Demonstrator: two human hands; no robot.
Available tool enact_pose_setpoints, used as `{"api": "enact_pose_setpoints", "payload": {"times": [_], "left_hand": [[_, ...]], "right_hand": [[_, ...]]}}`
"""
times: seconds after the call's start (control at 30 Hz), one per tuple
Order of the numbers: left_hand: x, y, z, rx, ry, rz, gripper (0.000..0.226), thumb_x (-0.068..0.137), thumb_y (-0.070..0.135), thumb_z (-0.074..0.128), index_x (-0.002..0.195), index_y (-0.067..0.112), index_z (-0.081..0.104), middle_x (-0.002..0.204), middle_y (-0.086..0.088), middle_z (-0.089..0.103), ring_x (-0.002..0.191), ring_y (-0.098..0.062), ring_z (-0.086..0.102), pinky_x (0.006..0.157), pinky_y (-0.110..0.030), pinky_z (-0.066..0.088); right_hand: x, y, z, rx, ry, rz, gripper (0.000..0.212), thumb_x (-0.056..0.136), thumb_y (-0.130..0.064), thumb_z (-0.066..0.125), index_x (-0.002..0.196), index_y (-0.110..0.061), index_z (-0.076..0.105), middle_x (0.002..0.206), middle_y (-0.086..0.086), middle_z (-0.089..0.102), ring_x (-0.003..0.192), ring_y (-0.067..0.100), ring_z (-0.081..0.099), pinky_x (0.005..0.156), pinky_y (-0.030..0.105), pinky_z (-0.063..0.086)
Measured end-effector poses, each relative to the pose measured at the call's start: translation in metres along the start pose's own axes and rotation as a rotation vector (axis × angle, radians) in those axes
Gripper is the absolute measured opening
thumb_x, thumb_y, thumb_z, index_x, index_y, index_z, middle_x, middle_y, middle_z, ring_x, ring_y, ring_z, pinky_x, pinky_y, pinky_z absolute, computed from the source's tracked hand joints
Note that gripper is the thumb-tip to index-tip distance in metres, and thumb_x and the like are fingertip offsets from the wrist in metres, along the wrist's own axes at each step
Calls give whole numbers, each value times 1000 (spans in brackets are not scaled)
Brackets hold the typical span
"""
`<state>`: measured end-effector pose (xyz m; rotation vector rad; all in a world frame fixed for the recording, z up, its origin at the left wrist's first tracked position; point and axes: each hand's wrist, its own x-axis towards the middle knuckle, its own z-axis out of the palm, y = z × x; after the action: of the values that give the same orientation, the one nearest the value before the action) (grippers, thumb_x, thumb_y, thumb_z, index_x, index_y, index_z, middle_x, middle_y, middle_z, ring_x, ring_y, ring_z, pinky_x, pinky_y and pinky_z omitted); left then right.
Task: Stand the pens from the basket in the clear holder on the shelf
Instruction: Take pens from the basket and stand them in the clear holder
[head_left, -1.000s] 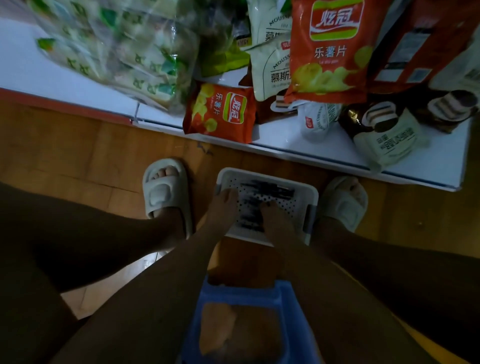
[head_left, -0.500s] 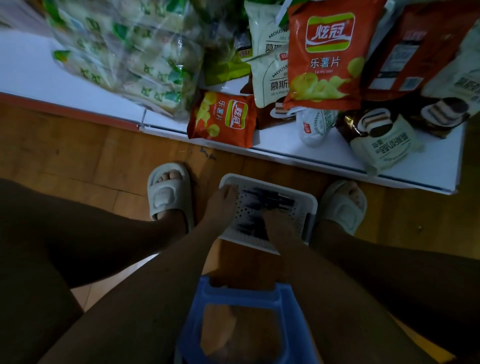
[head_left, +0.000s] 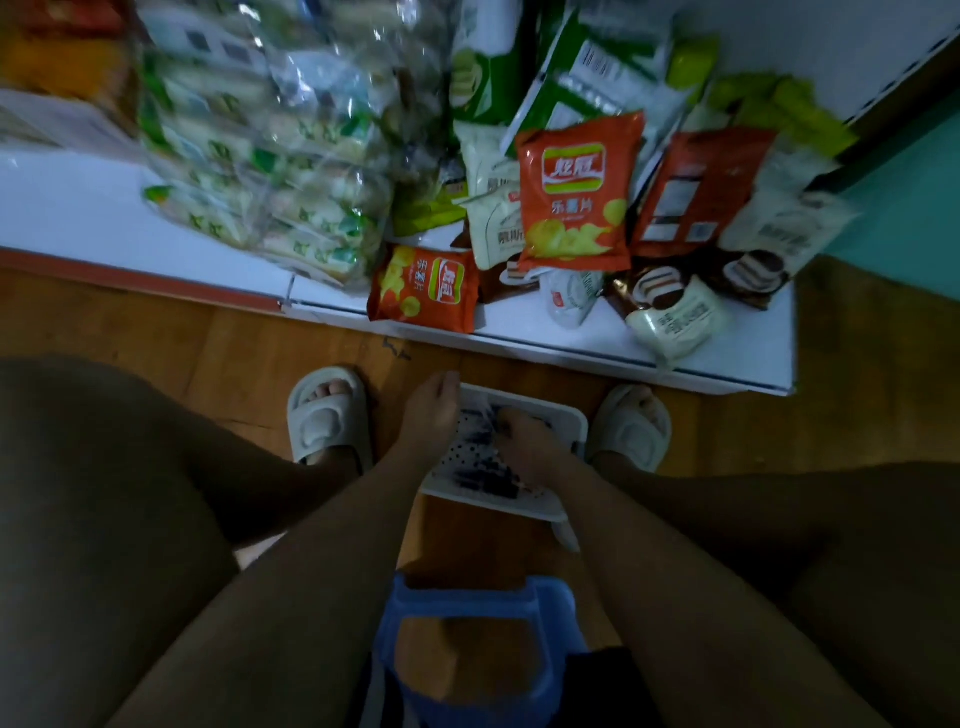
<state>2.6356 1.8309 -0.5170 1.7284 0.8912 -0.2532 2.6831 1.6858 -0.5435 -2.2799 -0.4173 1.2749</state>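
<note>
Both hands reach into the white basket (head_left: 563, 415) of dark pens (head_left: 485, 480) on the floor.

We see a low white shelf board (head_left: 83, 218) across the upper frame, with a red front strip (head_left: 145, 283) at its left. On it, upper left, lies a clear plastic bundle of green-and-white packets (head_left: 270, 171). Right of that stands a tall orange crisp bag (head_left: 576, 192), and a small orange crisp bag (head_left: 423, 288) lies flat at the edge. A cream cake packet (head_left: 675, 319) lies further right. Below, we see a wooden floor (head_left: 156, 332), two pale grey slippers (head_left: 327, 415) and a blue plastic stool (head_left: 478, 660) at bottom centre
</note>
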Motion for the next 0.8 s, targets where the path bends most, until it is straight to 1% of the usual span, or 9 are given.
{"api": "enact_pose_setpoints", "payload": {"times": [0.03, 0.1, 0.13, 0.2, 0.27, 0.37, 0.5, 0.63, 0.8], "left_hand": [[-8, 13, -5, 1, -3, 16, 37, 105, 32, 34, 103, 6, 60, 97, -9, 58, 86, -19, 52, 77, -29, 33], [-24, 38, -16, -24, -8, 46, 41, 104, 36, 34, 123, 10, 59, 117, -10, 59, 108, -25, 53, 85, -27, 33], [-32, 52, -21, -30, -5, 63, 44, 104, 38, 34, 131, 11, 55, 127, -11, 57, 119, -29, 51, 89, -27, 33], [-48, 79, -33, -19, 11, 110, 48, 104, 41, 33, 140, 12, 47, 140, -12, 49, 129, -31, 44, 97, -30, 33], [-66, 109, -46, -62, 28, 184, 46, 104, 40, 33, 139, 14, 48, 137, -11, 52, 126, -29, 47, 98, -32, 34], [-85, 147, -67, -68, 60, 332, 37, 105, 34, 33, 124, 15, 58, 112, -7, 60, 101, -20, 54, 81, -28, 38], [-103, 194, -94, -46, 110, 455, 38, 104, 37, 34, 120, 16, 61, 116, -9, 65, 106, -25, 58, 86, -33, 43], [-123, 248, -119, -44, 158, 603, 35, 104, 34, 35, 101, 12, 62, 100, -12, 66, 95, -29, 60, 80, -35, 44], [-149, 313, -146, -63, 226, 805, 38, 102, 35, 36, 101, 11, 65, 96, -10, 69, 90, -25, 63, 85, -41, 49]], "right_hand": [[-12, -11, -10, 59, 49, -7, 5, 104, -27, 40, 105, -26, 45, 79, 0, 55, 67, 19, 51, 66, 36, 43], [-36, -33, -33, 90, 158, -75, 13, 103, -32, 42, 94, -24, 47, 76, -2, 53, 70, 19, 52, 68, 34, 43], [-50, -43, -44, 97, 192, -101, 16, 102, -34, 43, 93, -22, 49, 79, -2, 53, 74, 20, 53, 70, 34, 44], [-74, -66, -62, 154, 241, -116, 18, 102, -35, 43, 97, -20, 53, 83, 0, 55, 76, 21, 55, 70, 34, 45], [-93, -91, -80, 262, 268, -119, 19, 103, -30, 41, 94, -18, 52, 79, 5, 57, 64, 20, 55, 61, 33, 44], [-117, -133, -106, 432, 281, -132, 18, 104, -24, 37, 99, -15, 52, 80, 9, 59, 52, 18, 50, 52, 31, 42], [-153, -182, -138, 447, 395, -320, 23, 106, -29, 33, 95, -18, 50, 75, 10, 57, 47, 17, 49, 46, 28, 41], [-192, -226, -169, 414, 529, -491, 21, 104, -31, 41, 86, -21, 46, 71, 6, 58, 43, 12, 44, 45, 26, 37], [-233, -274, -216, 433, 618, -676, 23, 105, -30, 39, 95, -14, 51, 70, 10, 51, 42, 5, 41, 47, 24, 34]]}}
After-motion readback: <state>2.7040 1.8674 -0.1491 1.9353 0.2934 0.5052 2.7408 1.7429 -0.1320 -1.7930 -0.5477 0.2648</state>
